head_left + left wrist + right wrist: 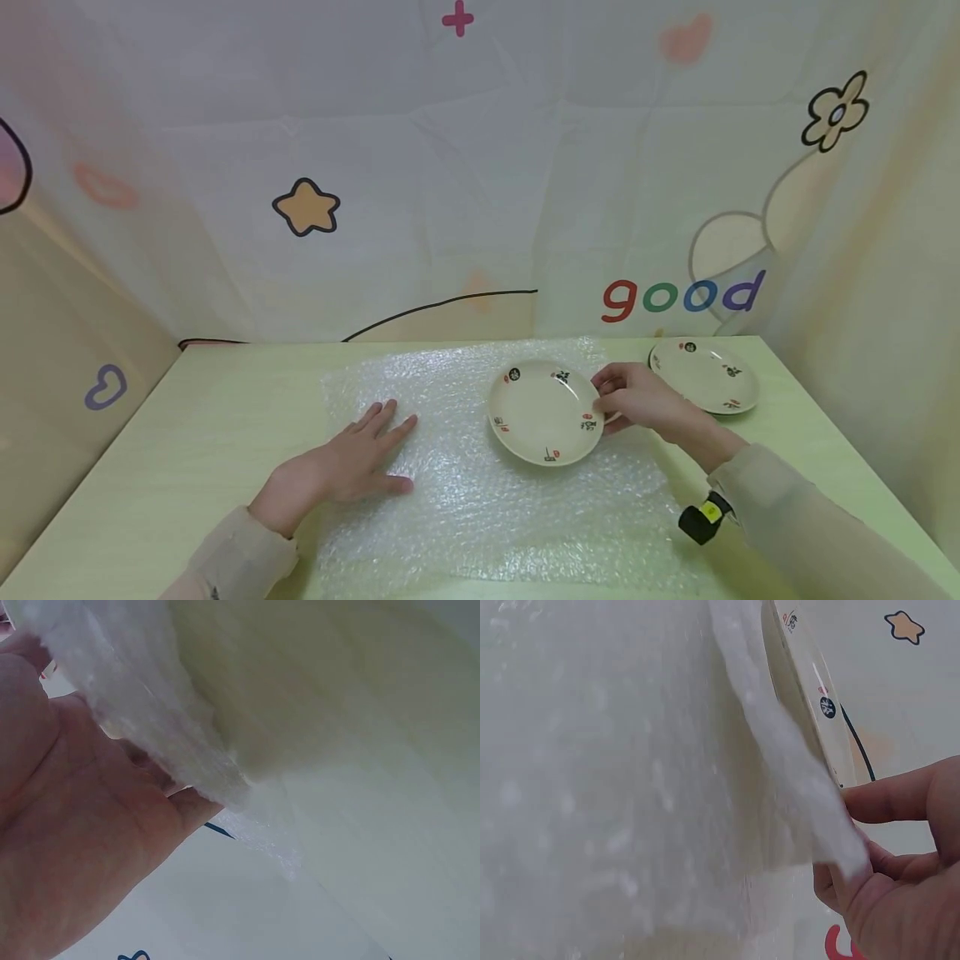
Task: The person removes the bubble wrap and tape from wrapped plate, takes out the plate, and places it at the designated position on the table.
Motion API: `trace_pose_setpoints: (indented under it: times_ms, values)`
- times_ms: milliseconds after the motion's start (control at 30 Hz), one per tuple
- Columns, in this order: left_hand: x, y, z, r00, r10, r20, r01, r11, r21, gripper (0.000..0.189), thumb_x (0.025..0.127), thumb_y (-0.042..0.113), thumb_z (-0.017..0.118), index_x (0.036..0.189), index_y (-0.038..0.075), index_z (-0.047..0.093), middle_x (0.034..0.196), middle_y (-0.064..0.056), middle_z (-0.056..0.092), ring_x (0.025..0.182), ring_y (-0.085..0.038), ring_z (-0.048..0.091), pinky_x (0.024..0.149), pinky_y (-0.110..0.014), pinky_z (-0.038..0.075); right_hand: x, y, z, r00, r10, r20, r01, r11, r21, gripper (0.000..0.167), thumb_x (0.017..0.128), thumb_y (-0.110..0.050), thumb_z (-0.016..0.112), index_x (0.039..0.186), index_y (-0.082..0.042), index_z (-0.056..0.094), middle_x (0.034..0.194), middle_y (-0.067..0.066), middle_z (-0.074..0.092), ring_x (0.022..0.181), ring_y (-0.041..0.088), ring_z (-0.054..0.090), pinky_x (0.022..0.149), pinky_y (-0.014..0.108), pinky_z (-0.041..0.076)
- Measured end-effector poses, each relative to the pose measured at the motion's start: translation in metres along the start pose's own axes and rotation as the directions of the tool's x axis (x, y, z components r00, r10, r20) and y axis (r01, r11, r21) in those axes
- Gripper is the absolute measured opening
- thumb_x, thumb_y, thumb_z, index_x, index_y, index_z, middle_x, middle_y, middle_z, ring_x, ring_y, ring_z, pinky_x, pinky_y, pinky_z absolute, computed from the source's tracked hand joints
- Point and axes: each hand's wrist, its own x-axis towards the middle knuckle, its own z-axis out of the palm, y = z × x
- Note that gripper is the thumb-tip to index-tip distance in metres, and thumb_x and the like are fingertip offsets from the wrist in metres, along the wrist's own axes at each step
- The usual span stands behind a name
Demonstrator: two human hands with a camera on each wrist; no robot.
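A round cream plate [546, 412] with small dark and red motifs is over a sheet of bubble wrap [457, 517]. My right hand [637, 397] pinches its right rim between thumb and fingers. From the right wrist, the plate [810, 682] shows edge-on, with the right hand [907, 877] at its rim and bubble wrap [592, 787] beside it. My left hand [348, 467] lies with spread fingers on the left part of the wrap. In the left wrist view the left hand [82, 817] is beside the wrap's edge, its fingertips partly hidden.
At the back right of the pale green table [187, 450], more cream plates [705, 375] are stacked. A black strap device with a yellow label [705, 517] is by the right sleeve. A printed curtain [420, 183] hangs behind the table and along both sides.
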Motion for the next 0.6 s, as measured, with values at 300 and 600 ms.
trace_pose_setpoints:
  times_ms: [300, 600]
  values:
    - [-0.001, 0.003, -0.001, 1.0, -0.006, 0.008, 0.006, 1.0, -0.012, 0.088, 0.097, 0.048, 0.069, 0.161, 0.003, 0.029, 0.165, -0.033, 0.008, 0.152, -0.051, 0.006, 0.116, -0.068, 0.019, -0.009, 0.01, -0.022, 0.999, 0.009, -0.037, -0.007, 0.999, 0.034, 0.039, 0.095, 0.0, 0.061, 0.128, 0.015, 0.047, 0.107, 0.021, 0.056, 0.084, 0.024, 0.066, 0.072, 0.036, 0.062]
    - [0.0, 0.0, 0.0, 1.0, -0.006, 0.001, 0.006, 1.0, -0.006, 0.088, 0.097, 0.047, 0.069, 0.161, 0.003, 0.028, 0.165, -0.033, 0.008, 0.152, -0.051, 0.005, 0.116, -0.068, 0.019, -0.018, 0.023, -0.042, 0.997, 0.034, -0.074, -0.032, 0.999, 0.038, 0.046, 0.1, -0.003, 0.059, 0.136, 0.018, 0.04, 0.119, 0.027, 0.055, 0.091, 0.023, 0.066, 0.076, 0.034, 0.062]
